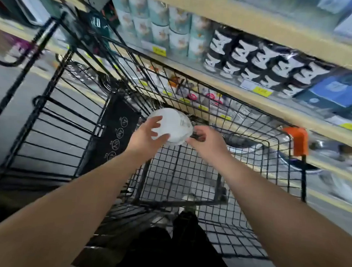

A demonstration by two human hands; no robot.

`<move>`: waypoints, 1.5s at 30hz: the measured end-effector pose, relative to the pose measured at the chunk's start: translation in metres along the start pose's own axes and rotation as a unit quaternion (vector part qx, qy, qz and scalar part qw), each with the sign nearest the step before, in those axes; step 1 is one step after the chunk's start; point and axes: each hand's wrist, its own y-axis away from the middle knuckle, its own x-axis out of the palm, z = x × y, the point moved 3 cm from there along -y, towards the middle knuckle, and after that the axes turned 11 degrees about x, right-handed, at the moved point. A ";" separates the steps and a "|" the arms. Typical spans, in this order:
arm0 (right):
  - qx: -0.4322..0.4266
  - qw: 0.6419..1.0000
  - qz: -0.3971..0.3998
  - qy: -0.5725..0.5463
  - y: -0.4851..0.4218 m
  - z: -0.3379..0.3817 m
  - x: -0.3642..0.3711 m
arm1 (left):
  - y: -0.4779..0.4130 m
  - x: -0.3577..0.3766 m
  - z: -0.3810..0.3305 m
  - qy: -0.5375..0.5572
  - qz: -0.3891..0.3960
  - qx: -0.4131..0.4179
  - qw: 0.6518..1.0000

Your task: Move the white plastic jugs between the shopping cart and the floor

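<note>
Left hand (pixel 146 135) cups a jug (pixel 171 123) above the cart (pixel 251 118), near its shelf-side rim; right hand's (pixel 205 143) hold unclear. Seemingly light, stiff, slick: two-handed grip safest.

A single wide-angle view from the person's head looks forward and steeply down into a black wire shopping cart (pixel 249 166), near enough that the person's forearms (pixel 68 209) fill the lower frame. The picture sits tilted: store shelves (pixel 254 22) slant across the upper right, and grey floor (pixel 10 107) lies at the left.
</note>
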 end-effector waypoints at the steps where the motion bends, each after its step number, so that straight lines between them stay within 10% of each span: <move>1: -0.004 1.000 -0.012 -0.010 0.019 0.001 -0.013 | 0.008 -0.005 -0.015 0.002 0.013 0.018 1.000; 15: 0.097 0.931 -0.277 -0.215 0.237 -0.112 -0.128 | 0.100 0.075 -0.191 0.004 0.282 0.281 0.917; 45: 0.327 0.682 -0.519 -0.398 0.430 -0.630 -0.451 | 0.297 0.679 -0.578 -0.010 0.564 0.441 0.698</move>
